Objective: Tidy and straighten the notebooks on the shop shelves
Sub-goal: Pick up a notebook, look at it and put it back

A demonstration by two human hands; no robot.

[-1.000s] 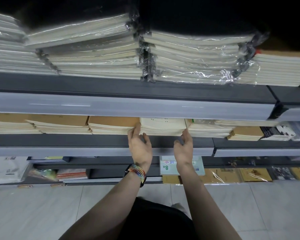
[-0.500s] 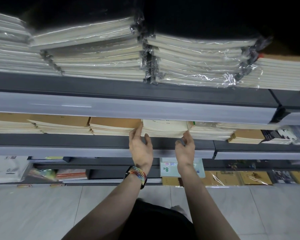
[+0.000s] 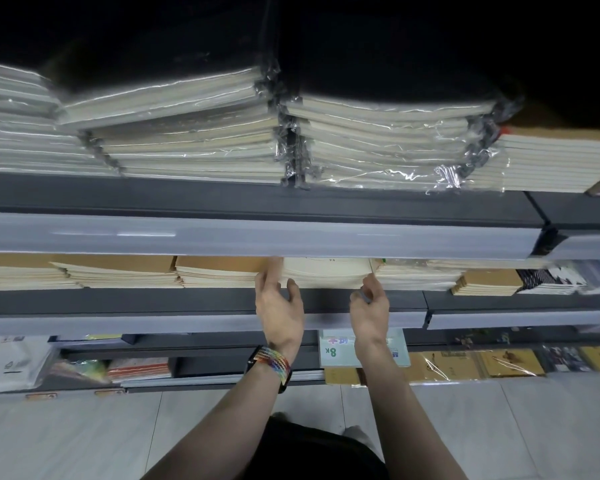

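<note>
Two hands reach up to the middle shelf (image 3: 201, 301), one at each front corner of a cream-covered stack of notebooks (image 3: 326, 273). The left hand (image 3: 279, 306) has its fingers spread, the forefinger lying along the stack's left edge where it meets a brown-covered stack (image 3: 219, 271), the thumb touching the front of the pages; it grips nothing. The right hand (image 3: 369, 306) has its fingers curled close together at the stack's lower right corner, fingertips on the page edges; whether it pinches any pages cannot be told. One woven, many-coloured wristband (image 3: 274, 362) sits on the left wrist. On that same shelf at least six stacks lie side by side: three brown-covered ones to the left of the cream stack, then the cream stack, a pale stack (image 3: 416, 275) just to its right, and a smaller brown stack (image 3: 489, 282) further right, beside a black-and-white patterned pile (image 3: 551, 280). On the upper shelf (image 3: 257, 202) four piles show, three of them wrapped in clear film (image 3: 378, 143). Below, one green-and-white card marked 8K (image 3: 333, 348) stands between the forearms, with film-wrapped brown covers (image 3: 465, 363) to its right
</note>
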